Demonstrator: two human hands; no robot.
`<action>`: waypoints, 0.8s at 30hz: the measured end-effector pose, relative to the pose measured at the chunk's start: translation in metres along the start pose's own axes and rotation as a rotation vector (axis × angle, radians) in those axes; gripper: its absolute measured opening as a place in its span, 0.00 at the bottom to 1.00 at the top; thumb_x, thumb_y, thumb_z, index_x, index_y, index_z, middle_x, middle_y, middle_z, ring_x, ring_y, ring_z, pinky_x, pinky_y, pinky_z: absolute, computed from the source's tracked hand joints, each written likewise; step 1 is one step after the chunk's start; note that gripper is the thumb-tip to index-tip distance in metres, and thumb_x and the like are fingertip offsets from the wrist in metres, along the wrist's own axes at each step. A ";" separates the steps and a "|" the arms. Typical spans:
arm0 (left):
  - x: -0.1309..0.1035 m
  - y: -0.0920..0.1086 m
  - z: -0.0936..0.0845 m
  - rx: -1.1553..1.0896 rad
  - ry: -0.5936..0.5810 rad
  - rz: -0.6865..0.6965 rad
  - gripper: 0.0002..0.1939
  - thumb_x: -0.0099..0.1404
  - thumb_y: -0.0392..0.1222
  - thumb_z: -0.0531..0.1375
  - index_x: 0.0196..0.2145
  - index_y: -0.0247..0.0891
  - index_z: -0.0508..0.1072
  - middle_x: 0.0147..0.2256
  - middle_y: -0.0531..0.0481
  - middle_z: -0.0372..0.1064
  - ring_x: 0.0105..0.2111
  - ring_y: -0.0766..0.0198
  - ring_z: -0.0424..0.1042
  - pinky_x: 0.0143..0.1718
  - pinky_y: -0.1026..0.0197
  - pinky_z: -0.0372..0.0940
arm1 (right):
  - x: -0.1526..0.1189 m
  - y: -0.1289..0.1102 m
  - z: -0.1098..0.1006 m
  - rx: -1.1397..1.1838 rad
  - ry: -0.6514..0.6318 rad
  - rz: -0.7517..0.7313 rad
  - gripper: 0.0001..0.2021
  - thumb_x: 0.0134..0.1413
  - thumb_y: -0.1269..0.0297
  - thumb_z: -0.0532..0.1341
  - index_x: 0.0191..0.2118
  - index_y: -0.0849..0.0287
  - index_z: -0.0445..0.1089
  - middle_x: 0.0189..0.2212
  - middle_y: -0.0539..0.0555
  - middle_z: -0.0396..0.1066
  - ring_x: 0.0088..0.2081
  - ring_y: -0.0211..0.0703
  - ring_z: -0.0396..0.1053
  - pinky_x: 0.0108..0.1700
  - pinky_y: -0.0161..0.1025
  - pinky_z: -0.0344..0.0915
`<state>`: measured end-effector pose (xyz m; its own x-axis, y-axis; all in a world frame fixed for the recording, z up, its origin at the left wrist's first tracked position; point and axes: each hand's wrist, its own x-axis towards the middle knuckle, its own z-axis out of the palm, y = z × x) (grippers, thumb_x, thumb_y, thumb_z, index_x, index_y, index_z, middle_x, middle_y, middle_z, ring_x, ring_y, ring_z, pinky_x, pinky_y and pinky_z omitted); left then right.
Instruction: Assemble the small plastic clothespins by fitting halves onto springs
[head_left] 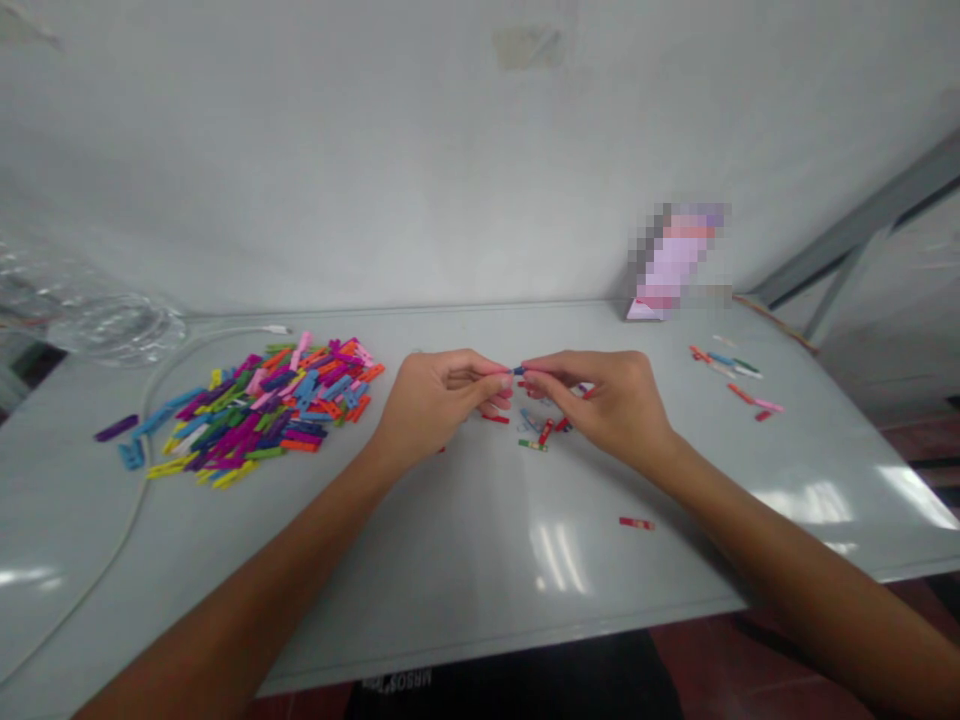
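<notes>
While left hand (pixel 439 395) faces right hand (pixel 619 400) | both pinch blue piece (pixel 518 371)

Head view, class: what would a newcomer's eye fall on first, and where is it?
Probably the heaped multicoloured clothes pegs on the left of the glossy pale grey table. Next, the bare left hand and bare right hand, meeting at a small dark blue piece near the centre. Last, the tilted, pixelated pink shape at back right.
</notes>
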<state>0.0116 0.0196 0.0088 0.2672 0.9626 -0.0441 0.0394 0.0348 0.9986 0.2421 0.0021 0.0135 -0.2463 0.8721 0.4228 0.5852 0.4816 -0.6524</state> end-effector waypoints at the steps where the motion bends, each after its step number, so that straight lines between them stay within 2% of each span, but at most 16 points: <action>1: 0.000 0.000 0.000 0.003 -0.003 0.001 0.20 0.60 0.56 0.80 0.37 0.37 0.86 0.30 0.45 0.85 0.32 0.52 0.87 0.38 0.53 0.85 | -0.001 0.000 0.000 -0.023 0.004 -0.010 0.09 0.72 0.60 0.69 0.47 0.51 0.89 0.40 0.52 0.89 0.36 0.48 0.86 0.38 0.40 0.78; 7: -0.004 -0.001 0.004 0.016 0.034 0.016 0.17 0.62 0.54 0.78 0.37 0.38 0.85 0.31 0.46 0.86 0.33 0.53 0.87 0.39 0.54 0.85 | -0.006 -0.003 0.003 -0.117 0.046 -0.078 0.11 0.74 0.59 0.67 0.49 0.51 0.89 0.41 0.54 0.90 0.35 0.48 0.85 0.39 0.42 0.77; 14: -0.008 -0.003 0.008 0.041 0.052 0.029 0.14 0.64 0.52 0.77 0.37 0.39 0.85 0.32 0.48 0.86 0.33 0.53 0.88 0.39 0.55 0.85 | -0.007 -0.005 0.003 -0.128 0.052 -0.065 0.11 0.75 0.58 0.67 0.49 0.50 0.89 0.43 0.52 0.90 0.35 0.48 0.86 0.40 0.42 0.78; 19: -0.010 0.001 0.008 0.049 0.037 0.032 0.13 0.63 0.52 0.77 0.37 0.40 0.86 0.32 0.49 0.86 0.33 0.54 0.87 0.41 0.54 0.85 | 0.000 -0.001 -0.004 -0.015 0.014 -0.044 0.08 0.70 0.60 0.71 0.46 0.50 0.90 0.39 0.51 0.90 0.33 0.46 0.85 0.38 0.39 0.78; 24: -0.012 0.006 0.007 0.081 0.018 0.014 0.17 0.61 0.56 0.79 0.36 0.39 0.87 0.30 0.48 0.85 0.32 0.53 0.87 0.41 0.52 0.85 | 0.005 0.001 -0.009 0.123 -0.051 0.051 0.07 0.67 0.60 0.71 0.42 0.52 0.90 0.33 0.51 0.88 0.29 0.44 0.83 0.38 0.39 0.79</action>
<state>0.0155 0.0063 0.0150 0.2511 0.9675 -0.0288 0.1133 0.0002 0.9936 0.2486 0.0062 0.0203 -0.2597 0.8975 0.3564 0.4995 0.4408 -0.7458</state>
